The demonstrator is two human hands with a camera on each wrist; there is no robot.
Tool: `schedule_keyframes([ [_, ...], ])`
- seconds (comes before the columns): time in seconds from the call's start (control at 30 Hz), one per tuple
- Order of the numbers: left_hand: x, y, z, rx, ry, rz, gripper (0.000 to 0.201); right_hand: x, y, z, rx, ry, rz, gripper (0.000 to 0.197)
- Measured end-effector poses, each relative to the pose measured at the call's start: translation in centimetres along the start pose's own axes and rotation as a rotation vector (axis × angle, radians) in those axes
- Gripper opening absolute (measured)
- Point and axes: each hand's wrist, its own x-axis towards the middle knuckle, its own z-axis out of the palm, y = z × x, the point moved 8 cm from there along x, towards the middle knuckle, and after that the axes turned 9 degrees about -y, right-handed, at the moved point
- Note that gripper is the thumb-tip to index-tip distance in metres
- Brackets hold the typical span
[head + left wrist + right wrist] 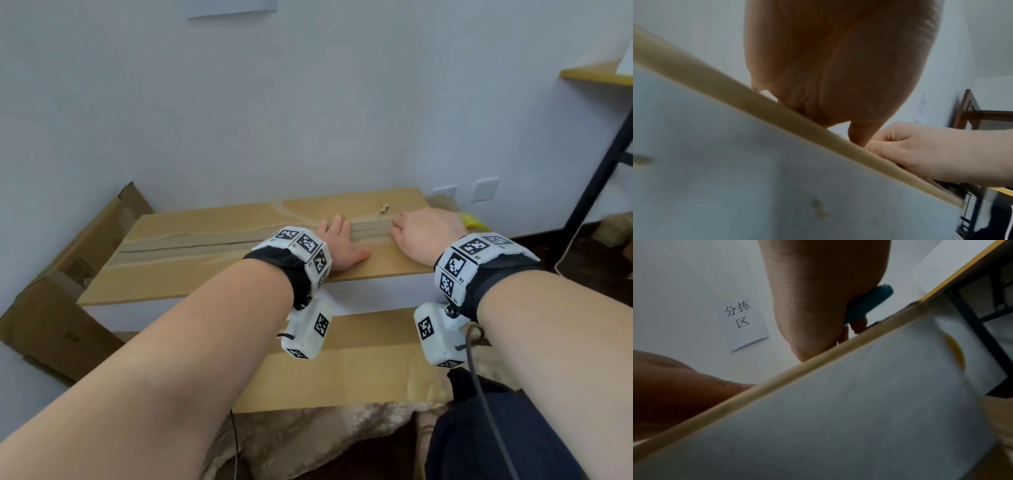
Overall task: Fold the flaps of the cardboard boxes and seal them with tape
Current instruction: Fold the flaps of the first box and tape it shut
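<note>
at the far left i see flattened cardboard (68, 274) leaning against the wall, just beside the cardboard box (191, 274) i'm working on. the box sits in front of me with its brown top flaps folded shut and a white front face below them. a strip of tape (191, 245) runs along the centre seam, left to right, and it looks wrinkled and torn along its far edge.

my left hand (342, 245) lies flat on the top of the box, fingers straight and spread over the tape line, thumb out toward the right; it presses down and grips nothing. from the left wrist view i see the palm (838, 65) resting on the box edge (756, 104).

my right hand (424, 233) is just beside it, knuckles up on the same seam. in the right wrist view its fingers curl round a teal object (867, 305) tucked under the palm, so this hand is holding that; i cannot tell what the object is.

a paper sign (744, 322) with printed characters hangs on the wall beyond. a second piece of cardboard (359, 370) lies nearer me, below both wrists. past the right end of the box something yellow (474, 221) pokes out, and further right stands a table (596, 73) with a yellow edge and black legs.
</note>
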Motion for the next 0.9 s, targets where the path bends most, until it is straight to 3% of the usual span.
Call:
schedule_keyframes([
  [0.23,1.1,4.5,-0.5,0.067,-0.028,0.049,0.075,-0.4,3.3,1.2,0.08,0.001,0.069,0.038],
  [0.43,1.2,4.9,-0.6,0.066,-0.031,0.056,0.072,0.0,3.4,1.4,0.134,-0.073,0.138,0.036],
  [0.63,0.9,2.7,-0.5,0.029,-0.025,0.056,0.071,-0.6,2.0,0.3,0.08,-0.112,0.187,0.033],
  [0.8,0.4,-2.1,-0.2,-0.012,0.005,0.015,0.071,-0.9,-0.1,-0.8,0.015,-0.159,0.174,0.026],
  [0.9,-0.3,-6.4,-0.2,-0.05,0.041,-0.045,0.069,-0.6,-3.2,-1.5,0.002,-0.08,0.037,0.044],
])
